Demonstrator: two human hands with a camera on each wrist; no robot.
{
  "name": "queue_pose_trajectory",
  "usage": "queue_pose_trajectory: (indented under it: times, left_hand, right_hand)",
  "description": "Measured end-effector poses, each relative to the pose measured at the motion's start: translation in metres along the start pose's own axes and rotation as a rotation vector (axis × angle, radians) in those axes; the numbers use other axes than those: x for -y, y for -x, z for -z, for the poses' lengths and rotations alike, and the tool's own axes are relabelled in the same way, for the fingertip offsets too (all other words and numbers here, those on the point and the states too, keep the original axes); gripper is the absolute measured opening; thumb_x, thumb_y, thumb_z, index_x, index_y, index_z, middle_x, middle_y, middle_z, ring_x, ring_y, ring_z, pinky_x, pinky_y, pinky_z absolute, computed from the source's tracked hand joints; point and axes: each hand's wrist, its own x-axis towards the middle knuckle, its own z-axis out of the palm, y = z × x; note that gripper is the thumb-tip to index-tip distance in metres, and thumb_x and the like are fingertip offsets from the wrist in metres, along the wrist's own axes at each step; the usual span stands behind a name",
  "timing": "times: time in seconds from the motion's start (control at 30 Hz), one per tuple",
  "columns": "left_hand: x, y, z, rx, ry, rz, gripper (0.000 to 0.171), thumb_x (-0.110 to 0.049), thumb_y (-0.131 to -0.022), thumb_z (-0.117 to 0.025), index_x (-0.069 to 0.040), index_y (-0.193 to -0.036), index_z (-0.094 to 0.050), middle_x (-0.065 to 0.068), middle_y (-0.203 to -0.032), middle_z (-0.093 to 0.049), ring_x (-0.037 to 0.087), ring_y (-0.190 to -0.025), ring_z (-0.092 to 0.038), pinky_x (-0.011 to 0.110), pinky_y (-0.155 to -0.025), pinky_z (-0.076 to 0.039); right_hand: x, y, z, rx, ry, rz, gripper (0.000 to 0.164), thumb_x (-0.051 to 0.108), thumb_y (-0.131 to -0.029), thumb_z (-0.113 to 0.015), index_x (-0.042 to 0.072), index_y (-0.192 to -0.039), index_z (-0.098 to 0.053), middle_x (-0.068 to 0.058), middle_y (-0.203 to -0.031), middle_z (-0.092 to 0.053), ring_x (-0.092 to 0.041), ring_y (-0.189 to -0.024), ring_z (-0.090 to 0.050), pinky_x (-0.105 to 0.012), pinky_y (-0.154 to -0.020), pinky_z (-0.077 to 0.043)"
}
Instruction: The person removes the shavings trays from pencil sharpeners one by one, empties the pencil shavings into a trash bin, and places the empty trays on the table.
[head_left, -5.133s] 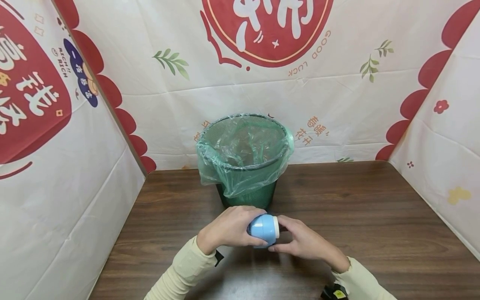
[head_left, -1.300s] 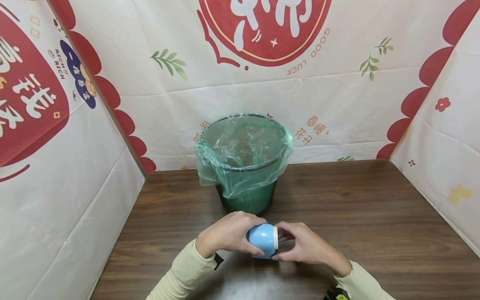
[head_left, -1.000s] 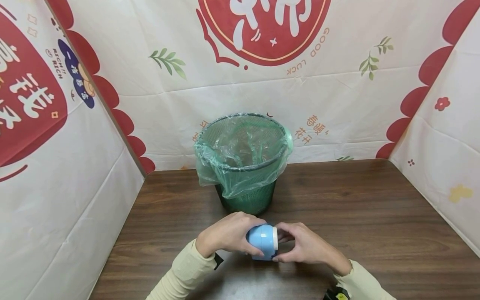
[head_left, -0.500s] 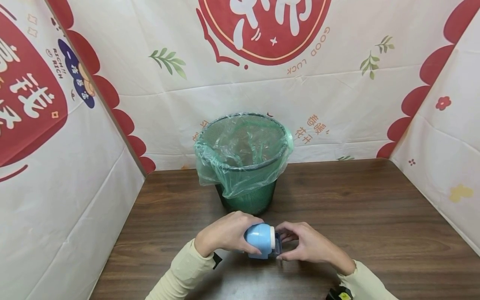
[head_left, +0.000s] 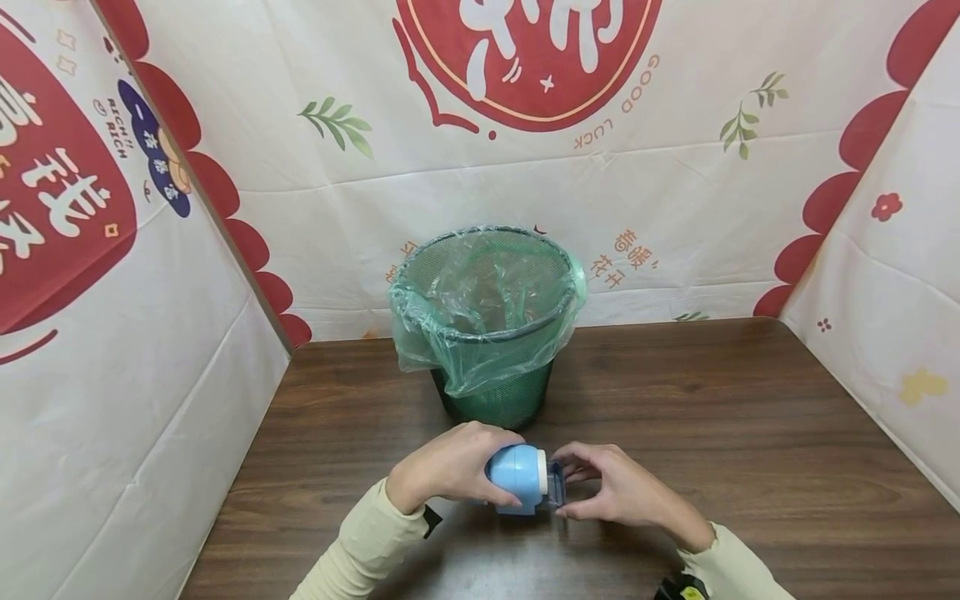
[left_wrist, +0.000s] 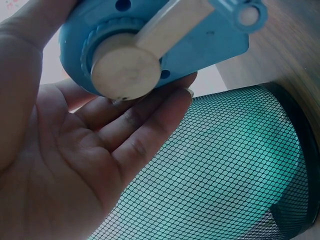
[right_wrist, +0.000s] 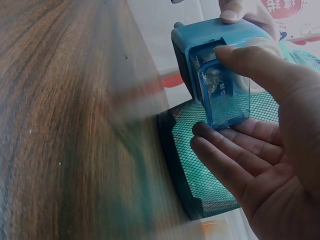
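Note:
A blue crank pencil sharpener (head_left: pixel 513 473) is held on its side above the table by my left hand (head_left: pixel 453 468), thumb and fingers round its body. Its crank handle (left_wrist: pixel 172 27) shows in the left wrist view, over the palm. My right hand (head_left: pixel 617 487) pinches the clear blue shavings drawer (right_wrist: pixel 227 102), thumb on one side and fingertips at the other. The drawer stands partly out of the sharpener, and pale shavings (right_wrist: pixel 212 77) show inside it.
Just beyond the hands stands a green mesh wastebasket (head_left: pixel 498 404) with a thin green bag (head_left: pixel 468 358) folded over its rim. The wooden table (head_left: pixel 720 417) extends to both sides. Patterned cloth (head_left: pixel 675 208) closes off the back and sides.
The shavings drawer has slid out of the sharpener to the right, opening a gap beside its cream ring. The left hand with the sharpener has shifted slightly left.

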Motion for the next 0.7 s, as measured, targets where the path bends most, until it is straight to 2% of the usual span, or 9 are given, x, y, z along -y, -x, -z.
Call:
queue_pose_trajectory:
  times: [0.17,0.4,0.7]
  left_hand:
    - [0.0009,0.0016,0.0006,-0.008,-0.007,0.004,0.059,-0.042,-0.076,-0.084,-0.013,-0.124,-0.065,-0.006,-0.108,-0.069,-0.001,-0.086,-0.059,0.011,-0.074,-0.047]
    - [0.0016,0.0021,0.001,-0.008,0.001,0.007,0.058,-0.042,-0.077,-0.084,-0.013,-0.124,-0.065,-0.006,-0.108,-0.069,0.0,-0.087,-0.059,0.012,-0.075,-0.048]
    - [0.003,0.0039,0.0017,-0.008,0.0,0.022,0.06,-0.042,-0.076,-0.084,-0.012,-0.125,-0.064,-0.005,-0.11,-0.069,0.001,-0.088,-0.06,0.013,-0.076,-0.048]
  right_hand:
    - [0.002,0.002,0.0011,-0.011,0.0,-0.006,0.052,0.029,-0.081,-0.083,0.006,-0.121,-0.059,-0.009,-0.112,-0.069,-0.013,-0.096,-0.07,-0.034,-0.082,-0.058]
    - [0.0022,0.0031,0.0023,-0.011,0.007,0.014,0.054,0.029,-0.082,-0.082,0.001,-0.121,-0.059,-0.013,-0.112,-0.069,-0.016,-0.096,-0.07,-0.037,-0.081,-0.058]
    - [0.0008,0.0054,0.0036,-0.026,0.02,-0.01,0.057,0.028,-0.08,-0.084,0.0,-0.122,-0.059,-0.006,-0.109,-0.069,-0.011,-0.095,-0.069,-0.035,-0.081,-0.058]
